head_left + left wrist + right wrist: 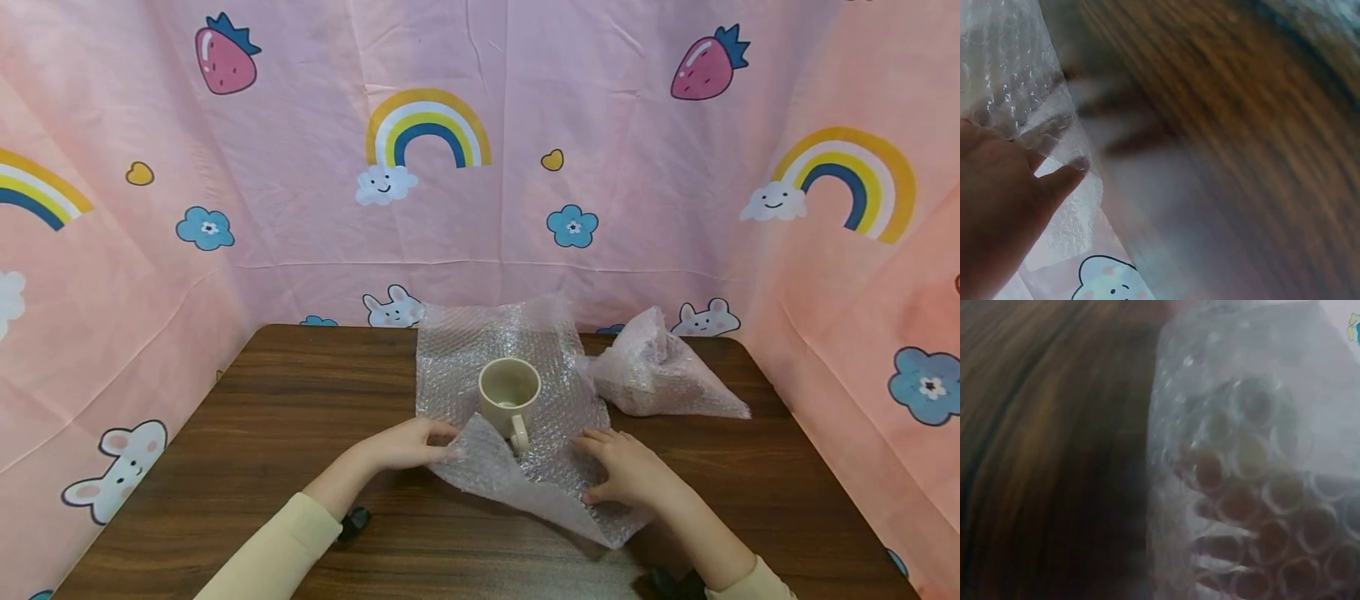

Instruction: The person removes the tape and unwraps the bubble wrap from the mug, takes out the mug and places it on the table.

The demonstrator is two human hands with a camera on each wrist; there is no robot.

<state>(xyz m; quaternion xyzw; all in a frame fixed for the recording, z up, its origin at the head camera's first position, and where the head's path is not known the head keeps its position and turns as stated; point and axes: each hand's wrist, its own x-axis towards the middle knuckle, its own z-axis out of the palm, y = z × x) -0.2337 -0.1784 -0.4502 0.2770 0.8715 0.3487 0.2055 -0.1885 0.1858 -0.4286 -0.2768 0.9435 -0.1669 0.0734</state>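
With the mug [508, 396] upright on the bubble wrap [450, 358], left hand [408, 444] pinching it, right hand [621, 467] spread against it, I'd draw the fold [486, 457] snugly over the handle [520, 435]

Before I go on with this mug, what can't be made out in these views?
- Inside of the wrapped bundle: head view, hidden by its crumpled layers.
- Underside of the mug: head view, hidden by its own body.
- Left hand's fingertips: left wrist view, obscured by the bubble wrap.
- Right hand's fingers: right wrist view, blurred behind bubbles.
- Right sleeve: head view, cut off by the bottom edge.
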